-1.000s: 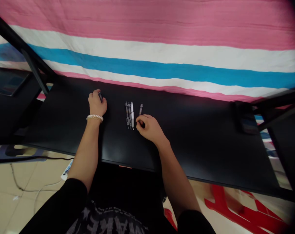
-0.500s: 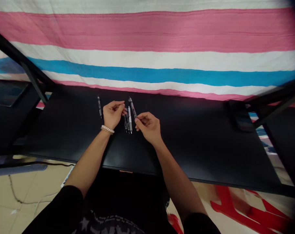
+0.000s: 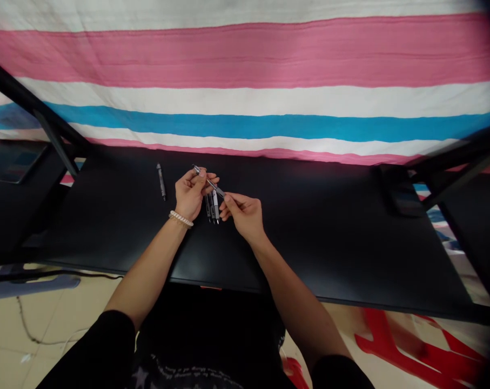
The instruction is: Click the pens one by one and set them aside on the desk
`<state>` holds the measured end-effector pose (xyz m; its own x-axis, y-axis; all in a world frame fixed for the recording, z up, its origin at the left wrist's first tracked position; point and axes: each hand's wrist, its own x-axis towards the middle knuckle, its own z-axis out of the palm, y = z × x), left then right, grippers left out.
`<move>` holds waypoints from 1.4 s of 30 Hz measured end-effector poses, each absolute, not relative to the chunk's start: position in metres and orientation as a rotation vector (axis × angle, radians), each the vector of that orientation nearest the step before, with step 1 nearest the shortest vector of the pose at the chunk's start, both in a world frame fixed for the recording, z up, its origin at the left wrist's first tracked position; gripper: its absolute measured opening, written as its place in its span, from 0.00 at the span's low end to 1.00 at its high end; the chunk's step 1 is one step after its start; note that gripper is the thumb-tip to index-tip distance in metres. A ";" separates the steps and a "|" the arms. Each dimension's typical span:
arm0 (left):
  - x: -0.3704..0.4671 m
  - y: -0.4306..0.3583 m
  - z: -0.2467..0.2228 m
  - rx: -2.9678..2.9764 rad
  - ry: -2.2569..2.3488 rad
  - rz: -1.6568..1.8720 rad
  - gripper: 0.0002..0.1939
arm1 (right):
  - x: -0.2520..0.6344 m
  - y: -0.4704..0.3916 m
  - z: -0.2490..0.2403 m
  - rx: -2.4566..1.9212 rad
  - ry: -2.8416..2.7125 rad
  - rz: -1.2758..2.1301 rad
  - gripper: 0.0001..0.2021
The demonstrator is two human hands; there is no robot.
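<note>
A dark pen with a pale section [image 3: 210, 183] slants between my two hands, above the table. My left hand [image 3: 190, 190] is closed on its upper end, thumb on top. The lower end is pinched by my right hand [image 3: 243, 214] between thumb and fingers. Beneath the held pen, a white and grey pen [image 3: 216, 207] lies beside dark pens [image 3: 210, 212], side by side; their upper ends are hidden by my hands. Further left, apart from the group, one more dark pen [image 3: 161, 182] lies alone.
The black table [image 3: 329, 232] carries a dark flat object [image 3: 402, 192] at its right end. A striped cloth [image 3: 245, 59] hangs along the back edge. Black frame bars [image 3: 56, 138] rise at both sides. A red plastic stool [image 3: 415, 346] is on the floor at the lower right.
The pen in my right hand has tilted over to the left, and its upper end is now in my left hand's fingers. The other pens stay on the table.
</note>
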<state>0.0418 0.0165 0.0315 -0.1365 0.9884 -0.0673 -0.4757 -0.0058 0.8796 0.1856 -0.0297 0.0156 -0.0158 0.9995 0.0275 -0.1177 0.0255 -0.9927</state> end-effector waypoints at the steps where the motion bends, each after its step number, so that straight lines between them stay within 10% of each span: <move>1: 0.043 0.017 0.030 0.721 0.969 1.494 0.18 | 0.185 -0.030 0.015 -1.118 -1.168 1.147 0.18; 31: 0.031 0.025 0.027 0.569 1.025 1.619 0.16 | 0.183 -0.034 0.012 -1.166 -1.270 0.832 0.07; 42: 0.054 0.011 0.028 0.623 0.920 1.439 0.19 | 0.180 -0.034 0.016 -1.213 -1.093 1.145 0.20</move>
